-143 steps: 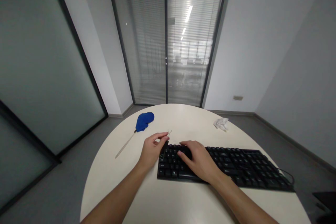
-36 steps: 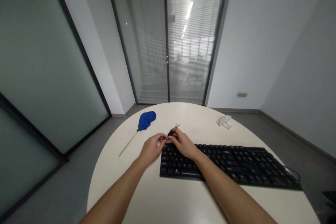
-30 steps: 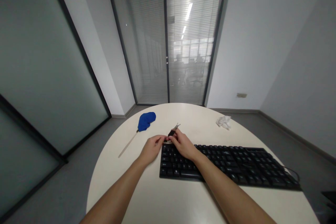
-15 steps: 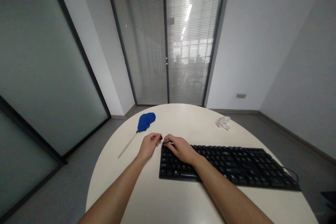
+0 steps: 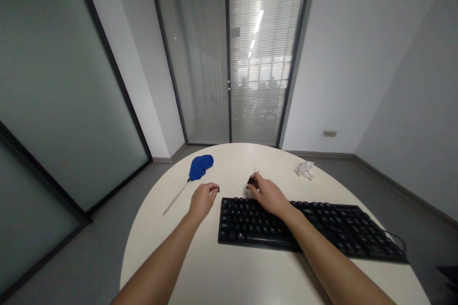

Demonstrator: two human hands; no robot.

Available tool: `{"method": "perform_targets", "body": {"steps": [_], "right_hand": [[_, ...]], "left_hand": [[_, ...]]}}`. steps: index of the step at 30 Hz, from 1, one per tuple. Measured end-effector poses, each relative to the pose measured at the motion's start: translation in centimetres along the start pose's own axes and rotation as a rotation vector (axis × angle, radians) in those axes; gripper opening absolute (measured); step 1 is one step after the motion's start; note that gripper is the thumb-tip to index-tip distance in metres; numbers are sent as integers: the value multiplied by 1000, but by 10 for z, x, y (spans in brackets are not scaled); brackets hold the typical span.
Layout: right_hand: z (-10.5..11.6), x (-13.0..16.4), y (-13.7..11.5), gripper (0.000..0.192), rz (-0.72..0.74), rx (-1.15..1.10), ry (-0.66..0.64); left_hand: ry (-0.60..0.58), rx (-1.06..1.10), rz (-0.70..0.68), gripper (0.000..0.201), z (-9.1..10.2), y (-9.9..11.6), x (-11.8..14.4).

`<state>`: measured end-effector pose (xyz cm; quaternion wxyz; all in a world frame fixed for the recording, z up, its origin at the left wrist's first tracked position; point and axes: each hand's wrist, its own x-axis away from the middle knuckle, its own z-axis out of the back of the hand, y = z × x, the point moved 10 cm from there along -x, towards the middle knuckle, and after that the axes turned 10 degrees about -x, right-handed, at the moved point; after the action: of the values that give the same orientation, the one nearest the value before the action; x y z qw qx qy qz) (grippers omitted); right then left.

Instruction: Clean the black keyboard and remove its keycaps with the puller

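Observation:
My left hand [image 5: 203, 198] is just left of the black keyboard [image 5: 265, 236], above the table, with thumb and fingers pinched on a small black piece that looks like a keycap [image 5: 218, 190]. My right hand [image 5: 267, 194] hovers over the keyboard's back edge, closed around a small dark tool with thin wire ends, seemingly a keycap puller [image 5: 252, 181]. Its wires point away from me, and the fingers hide part of it. The right forearm passes over the keyboard and covers some of the keys.
A blue cloth [image 5: 200, 167] on a thin pale stick [image 5: 176, 198] lies at the left of the round white table [image 5: 200, 271]. Crumpled white tissue [image 5: 305, 170] rests at the back right. The keyboard's cable [image 5: 397, 238] curls at its right end.
My right hand has moved right and away from the left hand, carrying the wire tool with it. The left hand stays nearly in place, still pinching the small black piece.

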<state>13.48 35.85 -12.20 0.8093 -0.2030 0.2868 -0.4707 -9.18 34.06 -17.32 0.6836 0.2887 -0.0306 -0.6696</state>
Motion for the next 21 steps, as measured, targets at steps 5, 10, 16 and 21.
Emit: {"method": "perform_targets", "body": {"steps": [5,10,16,21], "right_hand": [[-5,12,22,23,-24,-65,7],[-13,14,19,23,-10,60,-28],[-15,13,23,18,-42,49,-33],[-14,13,23,16,-54,50,-46]], "left_hand": [[-8,-118,23,15,1,4,-10],[-46,-227,52,13,-4,3,-40],[-71,-318,38,17,-13,2,-77],[-37,-367,21,20,-19,0,-95]]}}
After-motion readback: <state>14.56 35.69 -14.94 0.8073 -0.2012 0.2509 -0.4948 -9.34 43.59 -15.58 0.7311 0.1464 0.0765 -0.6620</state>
